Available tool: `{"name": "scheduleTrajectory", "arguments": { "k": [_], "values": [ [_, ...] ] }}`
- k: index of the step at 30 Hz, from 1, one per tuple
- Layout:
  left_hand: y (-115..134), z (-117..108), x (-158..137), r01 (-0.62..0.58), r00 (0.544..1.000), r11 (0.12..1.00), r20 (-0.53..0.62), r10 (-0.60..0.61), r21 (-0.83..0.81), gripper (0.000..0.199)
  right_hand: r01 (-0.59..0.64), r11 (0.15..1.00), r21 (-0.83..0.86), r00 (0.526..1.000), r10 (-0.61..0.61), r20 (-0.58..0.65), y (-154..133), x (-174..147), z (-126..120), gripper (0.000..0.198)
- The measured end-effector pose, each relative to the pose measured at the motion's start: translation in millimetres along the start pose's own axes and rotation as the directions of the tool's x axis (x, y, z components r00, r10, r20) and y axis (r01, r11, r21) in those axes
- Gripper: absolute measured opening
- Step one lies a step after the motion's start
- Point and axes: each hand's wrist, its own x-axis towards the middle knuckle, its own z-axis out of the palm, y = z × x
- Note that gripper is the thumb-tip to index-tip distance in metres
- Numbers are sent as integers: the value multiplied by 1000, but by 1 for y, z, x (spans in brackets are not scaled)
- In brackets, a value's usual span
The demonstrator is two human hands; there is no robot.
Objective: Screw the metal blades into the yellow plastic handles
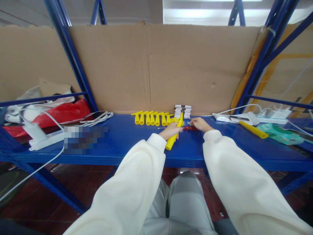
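My left hand [169, 131] is closed around a yellow tapered plastic tube [171, 141], which tilts with its wide end toward me. To its right, my right hand [200, 124] has its fingertips pinched together at the table, beside small shiny metal pieces [188, 123]. Whatever is between those fingertips is too small to make out. A screwdriver with a red handle [191, 128] lies just below the right fingers, partly hidden by my hands. Behind my left hand, several more yellow pieces [147, 119] stand in a row.
A stack of small white packets [183, 111] stands by the cardboard wall [181, 65]. On the right lie another yellow tube [254, 130], a green packet [280, 133] and a power strip [272, 120]. A phone [94, 116], cables and a red bag [66, 114] are on the left.
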Motion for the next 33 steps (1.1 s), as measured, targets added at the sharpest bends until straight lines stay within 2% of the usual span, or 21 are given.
{"name": "scheduleTrajectory", "arguments": {
  "k": [3, 9, 14, 21, 33],
  "values": [
    [-2, 0, 2, 15, 1000, 998, 5, -15, -63, 10, -39, 998, 49, 999, 38, 26, -9, -6, -4, 35],
    [-7, 2, 13, 14, 1000, 971, 5, -13, -239, 13, 23, 999, 43, 998, -26, 59, -23, -16, -10, 32],
    [-5, 5, 19, 16, 1000, 954, -10, -20, -300, 20, 8, 999, 33, 997, -11, 73, -27, -18, -10, 31],
    [-7, 6, 20, -19, 998, 897, -59, -8, -441, 8, 35, 999, 34, 996, -38, 82, -29, -19, -11, 33],
    [-3, -1, 17, 18, 982, 831, -145, -118, -556, 15, 91, 970, 225, 986, -120, 117, -35, -18, -6, 35]
  ]
}}
